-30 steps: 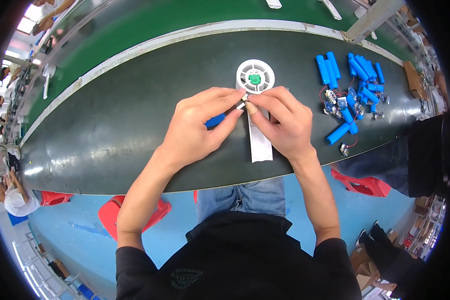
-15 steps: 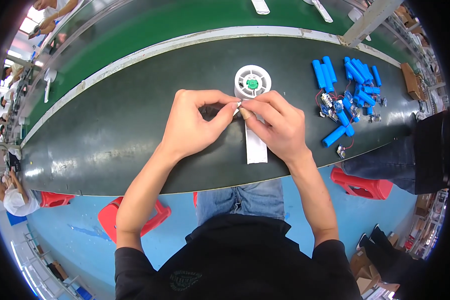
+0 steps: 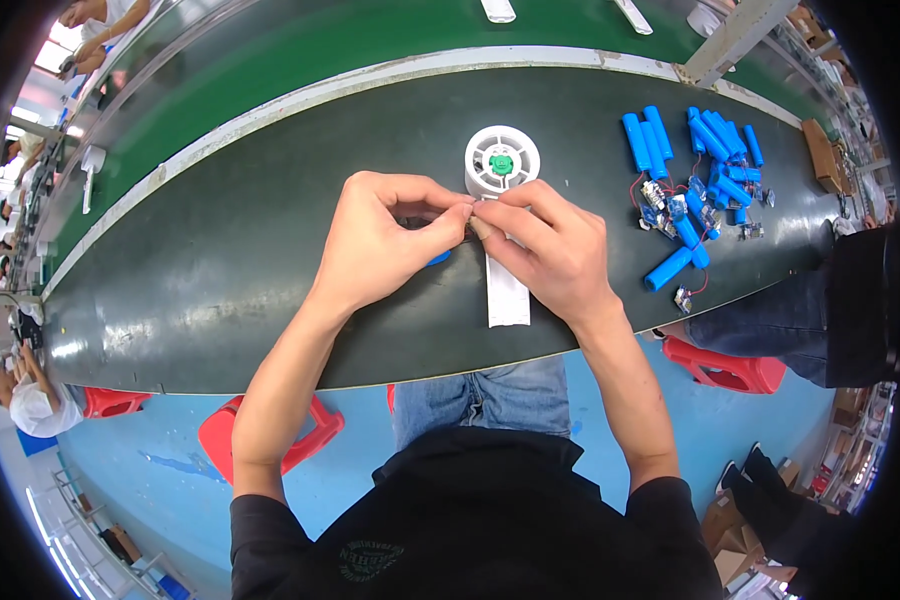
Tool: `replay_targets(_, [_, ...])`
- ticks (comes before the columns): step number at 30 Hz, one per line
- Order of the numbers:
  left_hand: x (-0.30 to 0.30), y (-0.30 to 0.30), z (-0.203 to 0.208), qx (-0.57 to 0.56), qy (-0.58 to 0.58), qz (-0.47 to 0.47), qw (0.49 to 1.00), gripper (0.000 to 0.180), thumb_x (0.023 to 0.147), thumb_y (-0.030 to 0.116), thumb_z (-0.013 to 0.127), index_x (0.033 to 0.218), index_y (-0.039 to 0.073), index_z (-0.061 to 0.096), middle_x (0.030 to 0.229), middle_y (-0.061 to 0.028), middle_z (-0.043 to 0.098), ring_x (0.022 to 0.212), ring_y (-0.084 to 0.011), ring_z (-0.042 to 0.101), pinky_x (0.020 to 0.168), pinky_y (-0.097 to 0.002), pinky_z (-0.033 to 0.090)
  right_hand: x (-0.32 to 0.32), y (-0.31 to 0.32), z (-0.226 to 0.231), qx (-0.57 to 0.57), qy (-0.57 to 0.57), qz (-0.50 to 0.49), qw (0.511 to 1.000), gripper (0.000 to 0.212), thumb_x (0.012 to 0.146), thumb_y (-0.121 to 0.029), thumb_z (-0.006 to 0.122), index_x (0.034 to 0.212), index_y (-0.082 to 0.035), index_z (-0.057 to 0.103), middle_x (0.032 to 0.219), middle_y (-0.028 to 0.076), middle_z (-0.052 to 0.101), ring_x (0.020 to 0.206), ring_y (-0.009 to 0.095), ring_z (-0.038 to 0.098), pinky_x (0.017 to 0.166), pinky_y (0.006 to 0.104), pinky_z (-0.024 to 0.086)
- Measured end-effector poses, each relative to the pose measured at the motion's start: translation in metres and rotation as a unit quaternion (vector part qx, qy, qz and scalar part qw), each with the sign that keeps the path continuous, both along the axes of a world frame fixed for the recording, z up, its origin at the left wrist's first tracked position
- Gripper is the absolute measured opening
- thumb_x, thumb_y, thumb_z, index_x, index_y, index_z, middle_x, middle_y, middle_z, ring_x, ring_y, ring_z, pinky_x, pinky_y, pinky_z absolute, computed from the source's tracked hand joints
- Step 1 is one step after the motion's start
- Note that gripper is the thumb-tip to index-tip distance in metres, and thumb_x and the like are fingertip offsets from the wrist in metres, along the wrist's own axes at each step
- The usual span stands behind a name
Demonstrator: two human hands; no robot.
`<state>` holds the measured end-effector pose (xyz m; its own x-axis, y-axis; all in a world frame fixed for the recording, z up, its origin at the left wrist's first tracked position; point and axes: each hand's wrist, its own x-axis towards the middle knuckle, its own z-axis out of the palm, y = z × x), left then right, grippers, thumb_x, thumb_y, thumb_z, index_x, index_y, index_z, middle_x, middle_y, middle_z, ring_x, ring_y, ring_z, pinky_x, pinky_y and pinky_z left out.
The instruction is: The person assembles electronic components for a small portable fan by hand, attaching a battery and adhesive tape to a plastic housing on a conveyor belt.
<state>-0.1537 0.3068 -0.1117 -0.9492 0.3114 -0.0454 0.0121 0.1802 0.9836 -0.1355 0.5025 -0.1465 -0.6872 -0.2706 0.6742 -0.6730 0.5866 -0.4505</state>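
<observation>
Because both hands meet at one tiny spot in the head view, most of the risk sits at the fingertips. The left hand (image 3: 375, 240) has thumb and forefinger drawn together in a pinch, and the right hand (image 3: 560, 245) does the same from the other side, tips touching or nearly so. Between them is a small part that the fingers hide; I cannot tell its shape or which hand bears more of it. A slip of either thumb could drop it, probably onto the white fan just below, and pressing at a slant could bend or crack it.

Under the left thumb a bit of blue battery (image 3: 440, 258) shows; whether it is gripped or merely lies there is unclear. If a wire joins it to the small part, its weight could tug a joint loose.

The white fan (image 3: 503, 168) lies on the dark table (image 3: 220, 290), round head away from the person, handle toward them and partly under the right hand. A bump from that wrist could turn it.

Off to the right, blue batteries (image 3: 668, 258), red wires and small boards lie in a tangle; pulling one could drag others along or, where bare contacts touch, cause a short.
</observation>
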Motion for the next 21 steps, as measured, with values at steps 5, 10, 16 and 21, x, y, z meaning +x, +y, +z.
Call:
replay_targets(5, [0.001,0.002,-0.001,-0.004,-0.008,0.012,1.0,0.017,0.082,0.007,0.069,0.092,-0.004,0.076,0.08,-0.0096,0.074,0.079,-0.0129,0.07,0.075,-0.0258,0.055,0.0,-0.001,0.002,0.008,0.003,-0.001,1.0,0.024,0.07,-0.005,0.08,0.091,-0.011,0.073,0.083,0.002,0.066,0.065,0.018,0.066,0.054,0.0288,0.052])
replay_targets(10, [0.004,0.007,-0.002,-0.028,-0.006,0.033,0.999,0.015,0.084,0.003,0.067,0.093,-0.006,0.075,0.082,-0.0091,0.074,0.076,-0.0109,0.067,0.072,-0.0245,0.054,0.0,-0.002,0.0,0.017,0.005,-0.001,1.0,0.024,0.07,-0.005,0.08,0.092,-0.011,0.073,0.083,0.001,0.066,0.065,0.017,0.066,0.055,0.0289,0.052])
replay_targets(16, [0.006,0.007,0.004,-0.044,-0.006,0.041,0.998,0.016,0.083,0.009,0.07,0.091,-0.004,0.076,0.079,-0.0099,0.074,0.076,-0.012,0.069,0.073,-0.0249,0.054,0.001,0.0,0.002,0.016,0.005,-0.008,1.0,0.024,0.07,-0.004,0.079,0.092,-0.01,0.074,0.083,0.002,0.066,0.064,0.017,0.065,0.054,0.0281,0.052])
replay_targets(21, [0.014,0.004,-0.001,-0.002,0.057,0.013,0.998,0.021,0.083,0.006,0.073,0.101,-0.003,0.074,0.093,-0.0148,0.075,0.086,-0.0177,0.073,0.078,-0.0296,0.056,0.003,0.001,-0.001,0.001,-0.002,-0.029,1.0,0.024,0.07,-0.003,0.079,0.092,-0.009,0.074,0.084,0.003,0.066,0.064,0.016,0.065,0.054,0.0269,0.051])
